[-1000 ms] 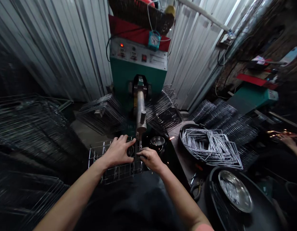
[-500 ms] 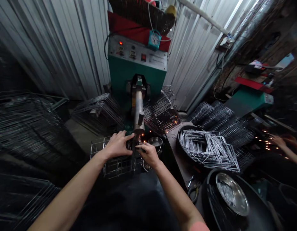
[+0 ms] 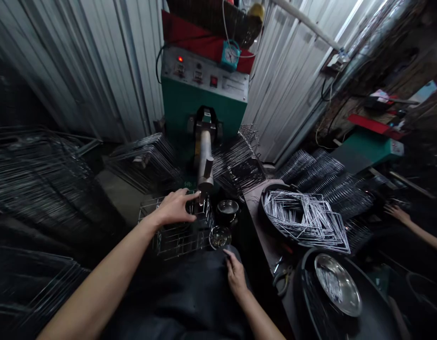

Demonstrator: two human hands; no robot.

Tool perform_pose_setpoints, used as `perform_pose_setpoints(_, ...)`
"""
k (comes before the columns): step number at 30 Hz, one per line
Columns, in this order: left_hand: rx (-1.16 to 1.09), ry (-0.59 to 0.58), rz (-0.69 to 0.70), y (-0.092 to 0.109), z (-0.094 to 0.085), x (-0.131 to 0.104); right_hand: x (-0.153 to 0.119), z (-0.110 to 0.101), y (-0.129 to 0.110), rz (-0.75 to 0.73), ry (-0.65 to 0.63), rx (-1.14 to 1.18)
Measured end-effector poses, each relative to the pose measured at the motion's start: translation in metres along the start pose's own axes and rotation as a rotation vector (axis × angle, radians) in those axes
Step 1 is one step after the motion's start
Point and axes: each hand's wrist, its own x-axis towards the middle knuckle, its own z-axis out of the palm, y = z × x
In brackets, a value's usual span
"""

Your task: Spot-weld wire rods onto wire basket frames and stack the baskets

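Observation:
A green welding machine (image 3: 204,97) with a metal arm (image 3: 205,151) stands in front of me. Beneath the arm's tip is a wire rack (image 3: 179,241). My left hand (image 3: 176,208) is at the rack's top, thumb and fingers spread beside the tip; whether it touches the wire is unclear. Down by my dark apron, my right hand (image 3: 236,274) has its fingers extended and nothing visible in them. Just beyond it are a small bowl with bits inside (image 3: 219,237) and another metal bowl (image 3: 227,207).
Wire frames fill a black basin (image 3: 263,212) on the right; pliers (image 3: 282,282) and a metal dish (image 3: 355,302) are nearer. Stacked wire racks (image 3: 147,158) stand left. Another person's hand (image 3: 399,213) is at far right.
My right hand has left the arm's tip and moved down and right to my apron. The sparks under the tip have gone. My left hand remains beside the tip.

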Motion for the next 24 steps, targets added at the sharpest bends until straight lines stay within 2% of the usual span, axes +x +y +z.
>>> perform_pose_setpoints(5,0.048,0.027,-0.031,-0.004,-0.003,0.003,-0.007,0.002,0.013,-0.027,0.04,-0.045)
perform_pose_setpoints(17,0.044,-0.02,0.013,0.001,-0.006,-0.008,-0.007,-0.001,0.006,0.006,0.076,-0.035)
perform_pose_setpoints(24,0.046,-0.007,-0.02,-0.006,-0.008,0.009,-0.003,-0.003,0.001,0.12,0.084,0.009)
